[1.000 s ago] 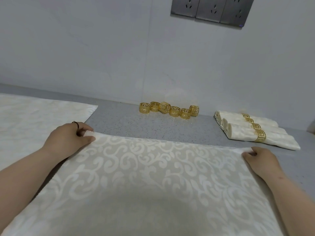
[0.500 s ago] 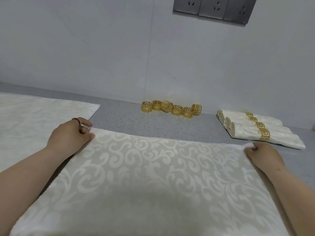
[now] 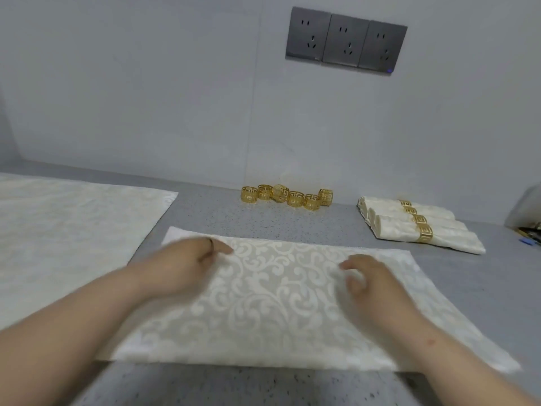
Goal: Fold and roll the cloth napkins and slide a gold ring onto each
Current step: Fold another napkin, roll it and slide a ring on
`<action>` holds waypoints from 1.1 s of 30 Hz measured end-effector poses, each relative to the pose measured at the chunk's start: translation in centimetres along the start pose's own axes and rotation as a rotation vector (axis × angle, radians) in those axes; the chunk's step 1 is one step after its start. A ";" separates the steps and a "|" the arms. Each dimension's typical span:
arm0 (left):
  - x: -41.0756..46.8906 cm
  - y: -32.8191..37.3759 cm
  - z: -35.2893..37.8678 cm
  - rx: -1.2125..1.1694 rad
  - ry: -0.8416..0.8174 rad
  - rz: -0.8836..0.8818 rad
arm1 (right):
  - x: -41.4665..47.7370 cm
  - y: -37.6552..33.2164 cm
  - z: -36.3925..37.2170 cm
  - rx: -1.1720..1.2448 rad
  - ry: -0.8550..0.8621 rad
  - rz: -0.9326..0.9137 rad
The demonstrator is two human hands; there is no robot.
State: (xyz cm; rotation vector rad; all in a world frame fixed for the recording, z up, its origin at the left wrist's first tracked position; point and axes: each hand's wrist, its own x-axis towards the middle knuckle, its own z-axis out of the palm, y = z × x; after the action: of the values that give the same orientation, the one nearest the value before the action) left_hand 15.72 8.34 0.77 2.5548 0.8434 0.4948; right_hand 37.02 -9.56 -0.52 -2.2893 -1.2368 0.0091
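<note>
A cream napkin [image 3: 278,306] with a scroll pattern lies folded into a wide rectangle on the grey counter in front of me. My left hand [image 3: 187,265] rests flat on its left part, fingers stretched toward the middle. On the right part my right hand [image 3: 369,276] hovers or lightly touches with loosely curled fingers, holding nothing. Both hands are blurred. Several gold rings [image 3: 287,196] stand in a row against the wall. Three rolled napkins with gold rings [image 3: 415,225] lie side by side at the back right.
A stack of flat cream napkins [image 3: 64,235] covers the counter at the left. A triple grey wall socket [image 3: 345,41] sits above the rings. Some dark items [image 3: 530,232] poke in at the right edge. Bare grey counter [image 3: 263,388] runs along the front.
Both hands have let go of the napkin's far corners and moved inward onto its top. The view has pulled back, so the napkin's near folded edge shows.
</note>
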 end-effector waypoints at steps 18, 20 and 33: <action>-7.2 2.4 3.8 0.318 -0.372 0.042 | -3.2 1.9 -0.6 -0.269 -0.353 0.018; -7.3 1.2 3.0 0.340 -0.346 -0.034 | -3.1 3.4 -1.5 -0.290 -0.337 0.086; -8.3 -1.7 0.7 0.563 0.021 -0.453 | -5.1 2.4 -0.4 -0.381 -0.359 0.221</action>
State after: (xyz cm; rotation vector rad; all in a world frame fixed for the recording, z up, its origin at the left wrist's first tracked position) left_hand 8.97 4.25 -2.34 2.6941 1.7133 0.1507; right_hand 36.03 -14.78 -2.48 -2.8422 -1.2301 0.2993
